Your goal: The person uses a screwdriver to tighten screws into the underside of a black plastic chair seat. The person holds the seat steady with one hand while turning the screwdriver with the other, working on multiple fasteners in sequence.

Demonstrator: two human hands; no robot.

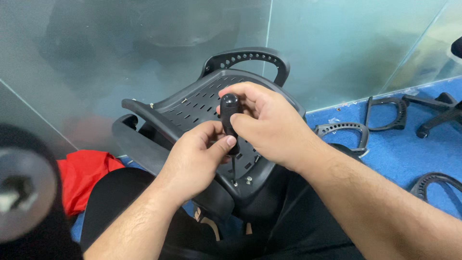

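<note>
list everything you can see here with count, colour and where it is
chair seat plate: 1, black, slotted, centre, on the lap
screwdriver: 1, black handle, upright, tip by the screws at the plate's near edge
screws: at least 2, silver, near edge of plate
armrests: about 3 loose, black, on the floor at right
chair base: 1, black, far right
cloth: 1, red, lower left
floor: blue
hands: left hand and right hand, both gripping the screwdriver

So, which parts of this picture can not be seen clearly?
- Head view: the screwdriver handle is mostly wrapped by the right hand and left hand.
- Its tip at the screw is too small to tell whether it is seated.
- The seat underside is hidden by the hands.
- The round object at the left edge is blurred and cut off.
</note>
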